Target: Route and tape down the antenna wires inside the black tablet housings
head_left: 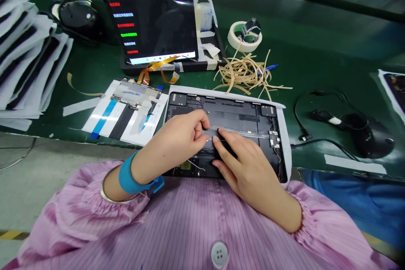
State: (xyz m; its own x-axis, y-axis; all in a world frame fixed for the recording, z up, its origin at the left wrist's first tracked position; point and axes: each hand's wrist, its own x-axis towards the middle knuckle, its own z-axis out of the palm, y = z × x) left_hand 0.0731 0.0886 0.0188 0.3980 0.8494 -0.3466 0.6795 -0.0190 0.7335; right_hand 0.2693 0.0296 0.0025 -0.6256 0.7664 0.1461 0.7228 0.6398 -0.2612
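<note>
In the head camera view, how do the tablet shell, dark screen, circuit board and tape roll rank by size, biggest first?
1. Tablet shell and screen: they look alike, and the shell sits nearer, so I won't rank them.
2. Circuit board
3. Tape roll

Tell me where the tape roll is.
The tape roll sits upper right in the head view, just behind the tangle of tan strips.

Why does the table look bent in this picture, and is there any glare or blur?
In the head view, the table's front edge seems curved, probably from a wide lens; pale glare lies across the dark screen and the green mat; nearby objects look fairly sharp, without obvious blur.
</note>
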